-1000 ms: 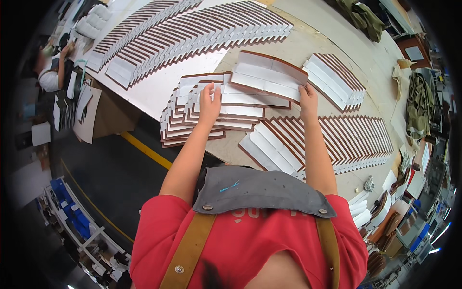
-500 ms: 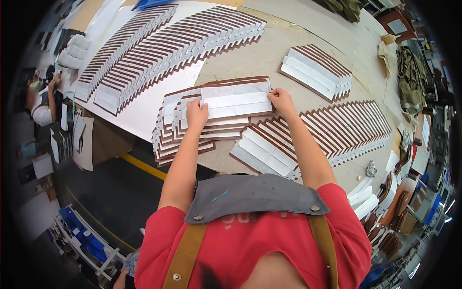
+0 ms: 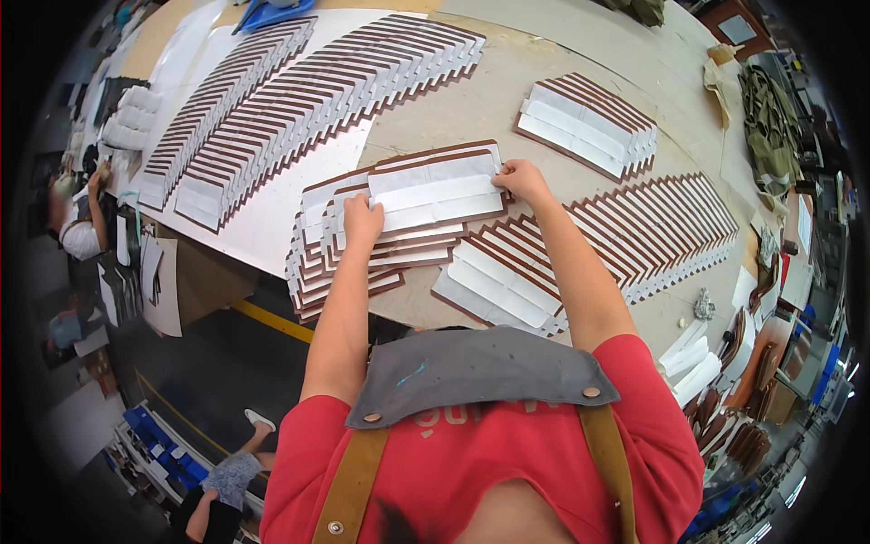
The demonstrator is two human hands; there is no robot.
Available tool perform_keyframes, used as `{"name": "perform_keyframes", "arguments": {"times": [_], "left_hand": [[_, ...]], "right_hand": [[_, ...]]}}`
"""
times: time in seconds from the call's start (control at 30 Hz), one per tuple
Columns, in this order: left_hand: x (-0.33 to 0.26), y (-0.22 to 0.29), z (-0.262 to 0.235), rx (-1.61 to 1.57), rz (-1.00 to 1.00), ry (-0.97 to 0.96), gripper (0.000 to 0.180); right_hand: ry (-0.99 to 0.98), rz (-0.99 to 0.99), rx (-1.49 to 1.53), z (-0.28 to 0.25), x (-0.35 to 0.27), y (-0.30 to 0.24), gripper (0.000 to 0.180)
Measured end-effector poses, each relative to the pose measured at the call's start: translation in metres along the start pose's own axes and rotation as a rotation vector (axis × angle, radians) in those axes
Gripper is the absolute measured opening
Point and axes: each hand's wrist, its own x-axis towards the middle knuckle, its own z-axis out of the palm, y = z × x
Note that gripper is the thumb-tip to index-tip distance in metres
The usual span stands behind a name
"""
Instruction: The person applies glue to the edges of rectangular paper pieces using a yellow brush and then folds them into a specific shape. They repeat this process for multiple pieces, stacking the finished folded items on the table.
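A flat white panel with brown edging point(image 3: 435, 192) lies over a stepped stack of similar panels point(image 3: 317, 258) in front of me. My left hand point(image 3: 364, 220) grips its left end, fingers closed and thumb on the white face. At the opposite end, my right hand point(image 3: 523, 181) pinches the edge between thumb and fingers. The panel is slightly tilted, its far brown border showing along the top. Just right of the stack, a long overlapping row of brown-edged panels point(image 3: 507, 286) runs beneath my right forearm.
Two long fanned rows of panels point(image 3: 299, 118) cover the table's far left, near a blue tray point(image 3: 272, 13). A smaller fanned group point(image 3: 580, 127) lies at the far right. Olive cloth point(image 3: 770, 127) hangs over the right side. Another person point(image 3: 82, 218) is at the left.
The whole view has shifted slightly. Both hands stay on the same panel's ends, with little visible movement. At the lower left, a seated person's leg and patterned clothing have come further into view.
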Motion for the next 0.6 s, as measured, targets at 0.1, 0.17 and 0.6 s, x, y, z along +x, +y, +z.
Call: {"name": "perform_keyframes", "arguments": {"times": [0.1,0.17,0.6], "left_hand": [[0.001,0.001,0.0,0.011,-0.006,0.002,0.023],[0.001,0.004,0.0,0.022,-0.018,-0.017,0.025],[0.012,-0.007,0.008,0.019,-0.083,-0.057,0.044]], "right_hand": [[-0.007,-0.016,0.005,0.001,0.006,0.001,0.018],[-0.026,0.012,0.014,-0.001,0.006,0.002,0.018],[0.404,-0.09,-0.603,0.02,-0.021,-0.021,0.031]]}}
